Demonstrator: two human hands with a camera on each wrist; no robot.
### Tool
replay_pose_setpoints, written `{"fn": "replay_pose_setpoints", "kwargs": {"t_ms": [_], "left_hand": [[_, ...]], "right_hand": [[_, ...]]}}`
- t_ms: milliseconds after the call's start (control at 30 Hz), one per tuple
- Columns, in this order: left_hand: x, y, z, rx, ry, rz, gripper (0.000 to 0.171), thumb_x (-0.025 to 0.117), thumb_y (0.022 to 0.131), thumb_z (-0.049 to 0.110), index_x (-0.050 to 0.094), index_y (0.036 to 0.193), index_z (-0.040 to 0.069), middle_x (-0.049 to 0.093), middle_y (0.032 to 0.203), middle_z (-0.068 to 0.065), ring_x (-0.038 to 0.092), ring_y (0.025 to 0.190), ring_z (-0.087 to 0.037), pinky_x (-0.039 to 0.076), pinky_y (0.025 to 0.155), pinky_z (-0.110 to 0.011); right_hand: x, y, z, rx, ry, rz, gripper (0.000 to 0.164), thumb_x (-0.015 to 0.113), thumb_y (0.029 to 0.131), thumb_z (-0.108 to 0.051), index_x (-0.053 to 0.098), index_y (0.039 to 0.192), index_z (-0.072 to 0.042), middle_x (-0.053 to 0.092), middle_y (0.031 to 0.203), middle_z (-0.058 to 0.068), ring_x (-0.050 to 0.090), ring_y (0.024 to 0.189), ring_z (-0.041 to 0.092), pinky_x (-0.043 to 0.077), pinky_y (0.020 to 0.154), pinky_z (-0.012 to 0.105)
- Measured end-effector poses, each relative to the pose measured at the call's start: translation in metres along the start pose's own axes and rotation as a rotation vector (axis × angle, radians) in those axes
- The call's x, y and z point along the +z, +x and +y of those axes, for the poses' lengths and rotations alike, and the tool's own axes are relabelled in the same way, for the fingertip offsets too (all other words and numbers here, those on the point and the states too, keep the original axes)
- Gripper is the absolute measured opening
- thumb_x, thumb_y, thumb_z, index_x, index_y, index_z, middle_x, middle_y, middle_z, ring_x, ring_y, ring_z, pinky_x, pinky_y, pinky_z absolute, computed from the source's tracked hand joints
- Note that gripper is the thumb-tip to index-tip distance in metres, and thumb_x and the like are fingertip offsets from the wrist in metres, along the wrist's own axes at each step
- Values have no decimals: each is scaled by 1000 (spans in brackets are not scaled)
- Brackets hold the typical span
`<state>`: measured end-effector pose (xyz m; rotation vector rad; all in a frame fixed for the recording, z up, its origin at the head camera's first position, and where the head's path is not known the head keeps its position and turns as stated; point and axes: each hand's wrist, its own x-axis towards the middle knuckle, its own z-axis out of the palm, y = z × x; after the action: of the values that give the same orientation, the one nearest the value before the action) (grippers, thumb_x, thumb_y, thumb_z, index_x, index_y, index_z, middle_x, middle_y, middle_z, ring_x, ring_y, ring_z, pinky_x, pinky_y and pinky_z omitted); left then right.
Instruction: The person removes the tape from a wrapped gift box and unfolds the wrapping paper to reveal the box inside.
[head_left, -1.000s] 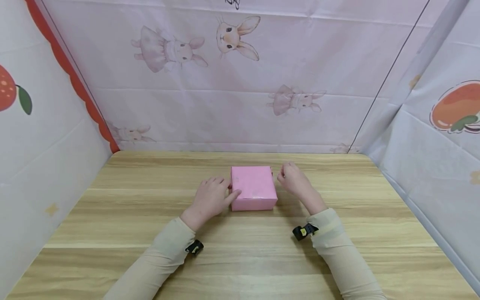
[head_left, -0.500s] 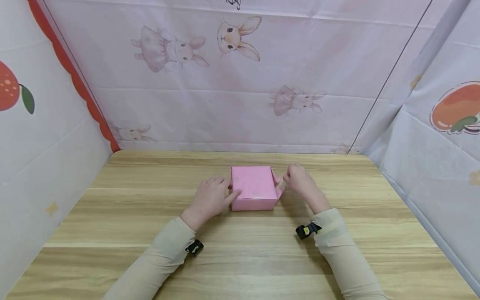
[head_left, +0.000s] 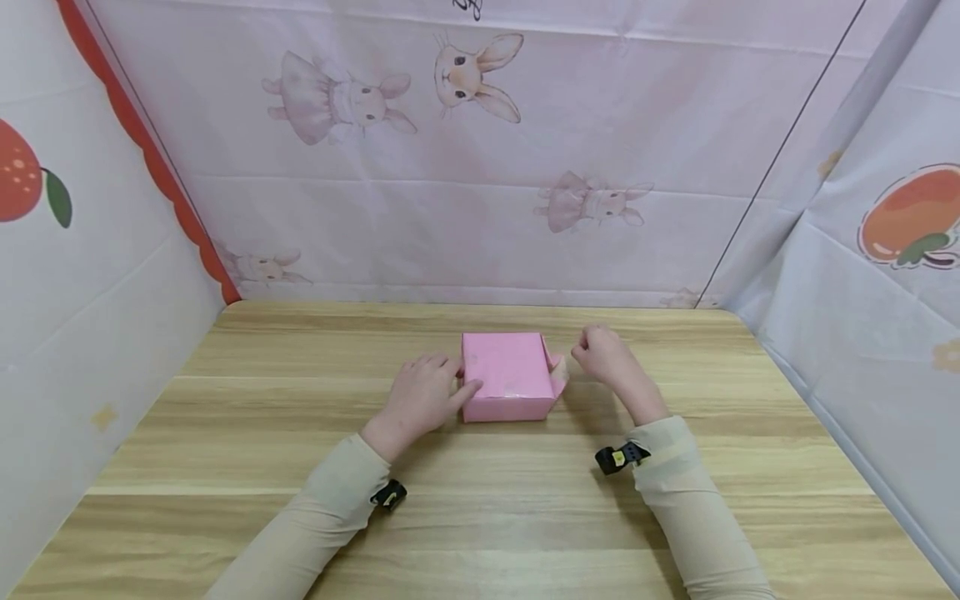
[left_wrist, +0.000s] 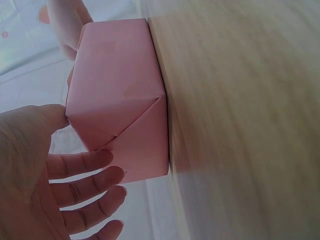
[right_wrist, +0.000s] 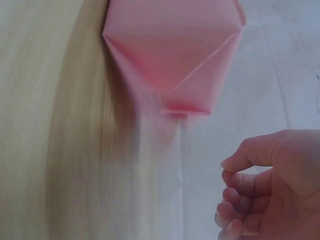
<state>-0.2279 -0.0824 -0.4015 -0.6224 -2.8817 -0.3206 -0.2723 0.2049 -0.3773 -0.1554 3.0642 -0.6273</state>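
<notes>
Left hand [head_left: 417,395] spread loosely, thumb and forefinger touching the pink box [head_left: 507,363]. Right hand [head_left: 606,358] curled inward (thumb meeting forefinger), just beside the raised flap [head_left: 560,372].

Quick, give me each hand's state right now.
Left hand: open, touching the box.
Right hand: closed, nothing visible in it, apart from the box.

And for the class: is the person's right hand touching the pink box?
Apart. The right wrist view shows pale backdrop in a gap between the right hand and pink box.
</notes>
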Motion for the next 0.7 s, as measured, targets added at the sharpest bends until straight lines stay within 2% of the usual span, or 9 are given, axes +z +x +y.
{"fn": "replay_pose_setpoints", "kwargs": {"t_ms": [233,367,500,600,700], "left_hand": [[0,-1,0,-8,4,5,48,48,96,56,67,100,12,67,101,-7,64,101,-28,52,87,-48],[-1,1,-1,-51,-8,-3,48,50,93,60,66,100,15,65,98,-4,62,96,-26,51,83,-46],[-3,3,-2,-86,-43,-15,58,52,91,64,63,116,13,66,115,-7,62,107,-30,50,89,-49],[-3,4,-5,-69,-63,-11,69,53,90,64,55,133,10,61,130,-11,59,118,-34,49,95,-54],[-2,6,-8,-30,-79,-1,71,53,90,63,48,142,14,55,139,-13,55,123,-37,48,96,-57]], "right_hand": [[-4,-1,2,-5,19,15,17,51,94,-13,57,90,2,55,85,14,52,72,22,43,58,29],[-6,-2,2,-16,23,33,15,51,94,-13,56,90,1,56,83,13,52,70,21,43,57,28],[-7,-3,1,-26,27,58,15,51,94,-14,57,92,0,58,84,14,53,70,22,44,57,29],[-7,-3,1,-33,36,88,16,52,94,-15,57,94,0,57,84,14,53,70,22,44,57,29],[-5,-3,1,-44,43,121,17,53,94,-16,57,95,0,55,83,13,52,70,22,43,56,29]]}}
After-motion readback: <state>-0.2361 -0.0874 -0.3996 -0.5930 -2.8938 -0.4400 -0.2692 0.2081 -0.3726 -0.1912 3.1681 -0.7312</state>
